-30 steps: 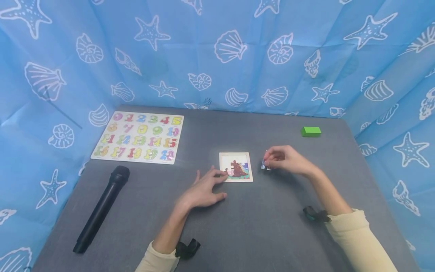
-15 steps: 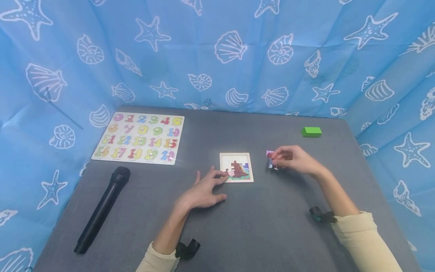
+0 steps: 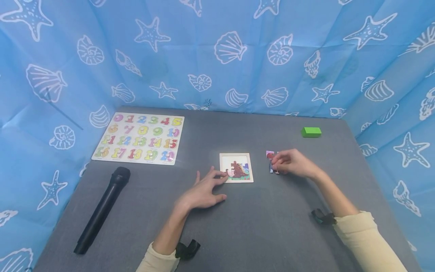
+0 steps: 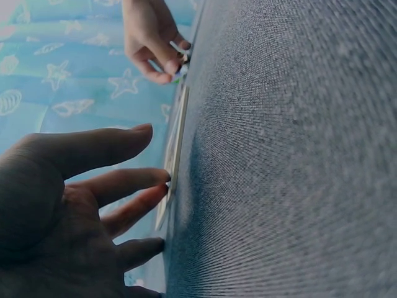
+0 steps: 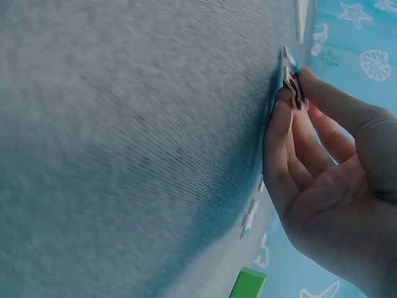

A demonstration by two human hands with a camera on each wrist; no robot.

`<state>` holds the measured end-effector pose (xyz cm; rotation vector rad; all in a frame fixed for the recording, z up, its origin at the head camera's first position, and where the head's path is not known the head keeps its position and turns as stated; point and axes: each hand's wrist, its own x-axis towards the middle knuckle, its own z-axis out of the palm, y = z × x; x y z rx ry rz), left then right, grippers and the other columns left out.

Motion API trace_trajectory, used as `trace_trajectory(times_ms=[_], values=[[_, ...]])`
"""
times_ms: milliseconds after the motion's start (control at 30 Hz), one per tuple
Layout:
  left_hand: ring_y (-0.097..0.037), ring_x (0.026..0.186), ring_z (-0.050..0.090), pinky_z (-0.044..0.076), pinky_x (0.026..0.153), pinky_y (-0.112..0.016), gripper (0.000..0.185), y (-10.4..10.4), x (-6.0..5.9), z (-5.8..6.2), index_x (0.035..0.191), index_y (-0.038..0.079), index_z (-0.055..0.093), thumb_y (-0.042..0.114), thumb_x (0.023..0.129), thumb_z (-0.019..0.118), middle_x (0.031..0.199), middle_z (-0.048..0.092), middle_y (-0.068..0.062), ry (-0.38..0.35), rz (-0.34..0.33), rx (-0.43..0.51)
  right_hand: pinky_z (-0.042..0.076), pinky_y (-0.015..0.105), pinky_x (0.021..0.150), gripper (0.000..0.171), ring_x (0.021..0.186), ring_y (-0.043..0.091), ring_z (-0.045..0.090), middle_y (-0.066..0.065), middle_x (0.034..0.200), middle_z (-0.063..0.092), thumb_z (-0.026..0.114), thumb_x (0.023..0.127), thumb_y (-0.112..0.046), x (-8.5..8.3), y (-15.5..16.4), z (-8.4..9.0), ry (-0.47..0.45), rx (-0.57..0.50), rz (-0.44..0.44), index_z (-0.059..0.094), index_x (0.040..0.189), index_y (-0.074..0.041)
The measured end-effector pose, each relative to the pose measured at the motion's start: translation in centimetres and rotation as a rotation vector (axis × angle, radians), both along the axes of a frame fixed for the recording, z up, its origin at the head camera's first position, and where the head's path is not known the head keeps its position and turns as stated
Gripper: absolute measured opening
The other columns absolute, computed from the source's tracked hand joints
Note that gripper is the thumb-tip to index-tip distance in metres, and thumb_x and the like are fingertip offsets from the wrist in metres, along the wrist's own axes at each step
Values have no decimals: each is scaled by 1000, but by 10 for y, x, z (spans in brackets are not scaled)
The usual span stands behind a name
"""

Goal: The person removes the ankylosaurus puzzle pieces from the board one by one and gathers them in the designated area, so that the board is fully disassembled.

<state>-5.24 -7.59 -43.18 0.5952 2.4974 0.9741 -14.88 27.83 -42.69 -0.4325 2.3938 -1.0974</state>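
Note:
A small square jigsaw puzzle tray (image 3: 250, 166) with a pale wooden rim lies mid-table, its lower part filled with a brown dinosaur picture and its upper part bare. My left hand (image 3: 202, 189) has loosely extended fingers, with fingertips on the tray's lower left edge. To the right of the tray, my right hand (image 3: 295, 164) pinches a puzzle piece (image 5: 291, 81) between thumb and fingers, close over the table. A purple and red piece (image 3: 270, 154) shows beside those fingertips. Beyond the hand in the right wrist view, another loose piece (image 5: 249, 218) lies on the cloth.
A number puzzle board (image 3: 138, 138) lies at the back left, with a black microphone (image 3: 102, 209) in front of it. A green block (image 3: 311, 132) sits at the back right. Blue shell-patterned curtain (image 3: 217, 53) surrounds the grey table (image 3: 258, 226).
My right hand has shifted right, away from the tray, then slightly toward me, and the purple and red piece has come into view at its fingertips. My left hand stays in place.

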Motion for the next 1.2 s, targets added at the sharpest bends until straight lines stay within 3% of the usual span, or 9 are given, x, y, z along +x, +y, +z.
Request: trace_trajectory(times_ms=[433, 867, 1200], values=[[-29, 154, 5, -11, 116, -67, 63, 0, 0, 0, 146, 16, 43, 28, 89, 68, 152, 38, 3, -8, 1, 17, 52, 24, 55, 14, 62, 13, 58, 3, 86, 69, 77, 81, -17, 3, -7, -4, 192, 131, -10, 71, 94, -14], [-28, 154, 4, -10, 117, -67, 61, 0, -1, 0, 145, 17, 44, 29, 90, 67, 151, 39, 4, -6, 7, 7, 57, 28, 58, 13, 66, 16, 64, 8, 86, 71, 79, 79, -15, -2, -7, -8, 173, 51, -52, 72, 90, -12], [-28, 154, 4, -11, 117, -66, 62, 1, 0, 0, 146, 17, 43, 29, 90, 67, 152, 38, 4, -16, 8, 5, 55, 26, 55, 12, 63, 13, 62, 5, 84, 70, 80, 79, -18, -3, -12, -6, 201, 96, -64, 72, 87, -14]])
